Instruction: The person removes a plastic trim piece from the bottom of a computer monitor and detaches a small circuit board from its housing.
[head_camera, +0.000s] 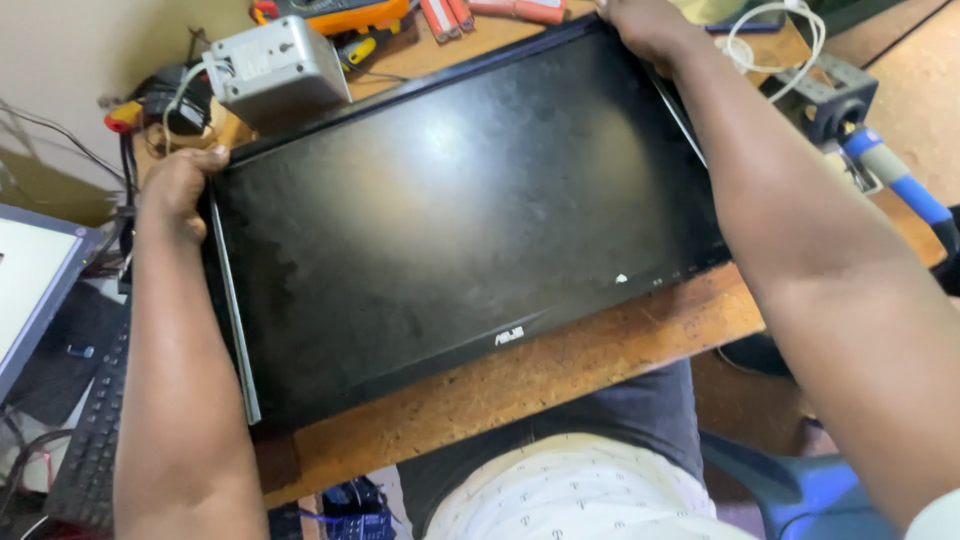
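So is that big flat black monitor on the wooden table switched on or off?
Off, by the look of it: the flat black monitor lies face up with a dark, dusty screen, showing only glare. Both hands grip its far corners.

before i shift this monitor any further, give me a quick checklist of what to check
1. Left hand grips the monitor at its far left corner: ok.
2. Right hand grips the far right corner: ok.
3. Monitor lies flat, screen up, on the wooden bench: ok.
4. Near edge fully on the bench: ok; a strip of wood shows in front of it.
5. Room behind the far edge: not ok; the grey box and its cables sit right against it, with the orange meter just beyond.
6. Cables plugged into the monitor's back: cannot tell; the back is hidden.
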